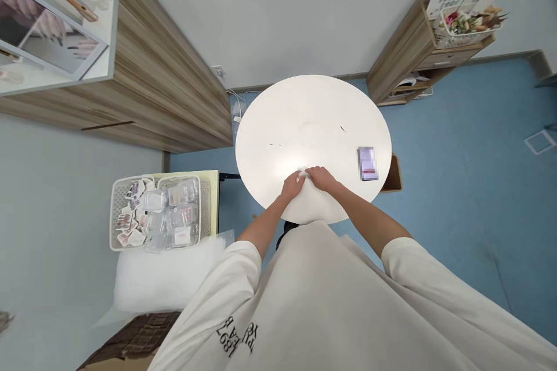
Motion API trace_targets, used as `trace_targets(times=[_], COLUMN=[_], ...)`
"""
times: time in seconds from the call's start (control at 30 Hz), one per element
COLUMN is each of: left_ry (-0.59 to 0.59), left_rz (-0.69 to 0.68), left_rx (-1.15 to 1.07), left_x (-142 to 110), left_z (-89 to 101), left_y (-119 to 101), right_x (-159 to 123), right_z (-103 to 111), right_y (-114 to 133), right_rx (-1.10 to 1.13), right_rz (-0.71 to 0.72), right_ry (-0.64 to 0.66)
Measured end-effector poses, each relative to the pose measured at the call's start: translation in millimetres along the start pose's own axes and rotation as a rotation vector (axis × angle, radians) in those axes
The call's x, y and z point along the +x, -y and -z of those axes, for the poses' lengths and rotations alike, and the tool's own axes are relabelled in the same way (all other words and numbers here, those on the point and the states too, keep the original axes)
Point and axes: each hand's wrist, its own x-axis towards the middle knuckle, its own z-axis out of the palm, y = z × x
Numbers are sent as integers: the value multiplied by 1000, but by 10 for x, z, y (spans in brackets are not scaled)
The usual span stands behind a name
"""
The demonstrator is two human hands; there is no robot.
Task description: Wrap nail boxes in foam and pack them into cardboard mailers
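Over the near part of the round white table [313, 104], my two hands come together at a small crumpled white tissue [303, 172]. My left hand [292, 185] has its fingers closed on the left side of it. From the right, my right hand [321, 178] grips it too, with the fingers curled over. Most of the tissue is hidden by the fingers. To the right of my hands lies a purple rectangular item [368, 163], its surface blurred out. A small dark mark [343, 128] shows farther back on the tabletop.
A wood-grain cabinet [174, 69] stands at the left. Lower left are white baskets [112, 214] of small packs beside a white bubble-wrap-like roll [169, 278]. At back right, a small wooden cabinet [395, 58] bears a basket of flowers [470, 40]. An open brown box [393, 175] sits beside the table.
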Motion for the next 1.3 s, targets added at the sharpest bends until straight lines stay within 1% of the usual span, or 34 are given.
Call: trace_targets(times=[0.1, 0.17, 0.2, 0.3, 0.37, 0.43, 0.5, 0.57, 0.67, 0.77, 0.87, 0.97, 1.1, 1.2, 1.3], left_ry=[-85, -96, -87, -55, -31, 0, 25, 30, 51, 91, 94, 81, 69, 49, 12], left_rz=[115, 147, 140, 55, 1, -13, -13, -43, -162, -261, -283, -273, -221, -182, -130], left_rx=[-92, -113, -114, -69, 13, 105, 194, 293, 450, 555, 598, 610, 609, 614, 605], left_x=[33, 29, 20, -10, -23, -30, -38, -52, -83, -107, -124, -149, -210, -272, -332], left_z=[-86, -140, -164, -221, -244, -252, -244, -226, -198, -182, -156, -91, 81, 281, 529], left_y=[47, 81, 96, 127, 131, 118, 90, 56, 20, 24, 59, 117, 267, 440, 639], right_x=[182, 283, 325, 409, 429, 420, 389, 341, 257, 182, 134, 129, 235, 436, 723], right_z=[92, 117, 116, 68, 12, -49, -107, -161, -239, -307, -351, -372, -394, -419, -450], right_y=[-43, -64, -71, -79, -71, -51, -20, 21, 85, 143, 208, 301, 489, 680, 916], right_rx=[16, 43, 58, 102, 134, 171, 196, 193, 194, 281, 382, 450, 475, 455, 472], right_rz=[-69, -126, -152, -214, -240, -269, -313, -368, -428, -462, -485, -488, -419, -363, -292], right_ry=[8, 12, 15, -8, -57, -118, -174, -212, -223, -231, -270, -283, -266, -222, -173])
